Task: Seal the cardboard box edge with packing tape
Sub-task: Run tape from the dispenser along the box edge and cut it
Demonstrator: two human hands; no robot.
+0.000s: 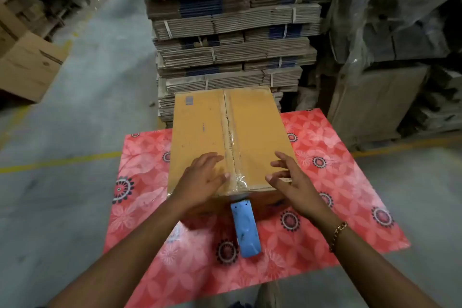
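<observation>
A closed brown cardboard box stands on a red flowered table. Clear packing tape runs along its centre seam and wrinkles over the near edge. A blue tape dispenser hangs or leans against the box's near face just below that edge, still joined to the tape. My left hand lies flat on the box top left of the seam, thumb touching the tape. My right hand hovers over the near right corner with fingers spread, holding nothing.
A tall stack of bundled flat cartons rises right behind the table. Plastic-wrapped cartons stand at the right, loose boxes at the left. The concrete floor carries a yellow line.
</observation>
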